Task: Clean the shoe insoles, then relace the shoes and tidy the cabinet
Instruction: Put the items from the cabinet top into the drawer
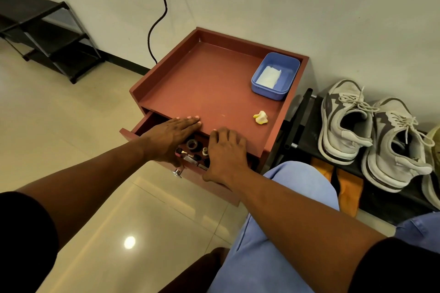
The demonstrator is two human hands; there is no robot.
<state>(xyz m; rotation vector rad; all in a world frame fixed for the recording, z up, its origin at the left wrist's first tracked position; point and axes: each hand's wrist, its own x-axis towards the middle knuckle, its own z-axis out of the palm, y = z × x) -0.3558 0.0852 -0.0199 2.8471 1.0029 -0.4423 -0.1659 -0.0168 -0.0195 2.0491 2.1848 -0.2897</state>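
Observation:
A reddish-brown cabinet (209, 74) stands against the wall with its drawer (133, 132) pulled partly out. My left hand (172, 137) lies flat over the drawer opening, fingertips on the cabinet top's front edge. My right hand (225, 153) rests with fingers spread over the drawer's right part and holds nothing. Between the hands I see a tape roll (193, 144) and small items in the drawer. On top sit a blue tub (289, 83) with a white cloth inside and a small yellow-white scrap (260, 118). Two grey laced sneakers (342, 121) (395, 147) stand on a low black rack to the right.
A black shoe rack (45, 33) stands by the wall at the far left. A black cable (158, 19) hangs from the wall socket behind the cabinet. My blue-trousered knee (292, 188) is close to the cabinet's right front. Orange cloth (347, 188) lies under the sneaker rack.

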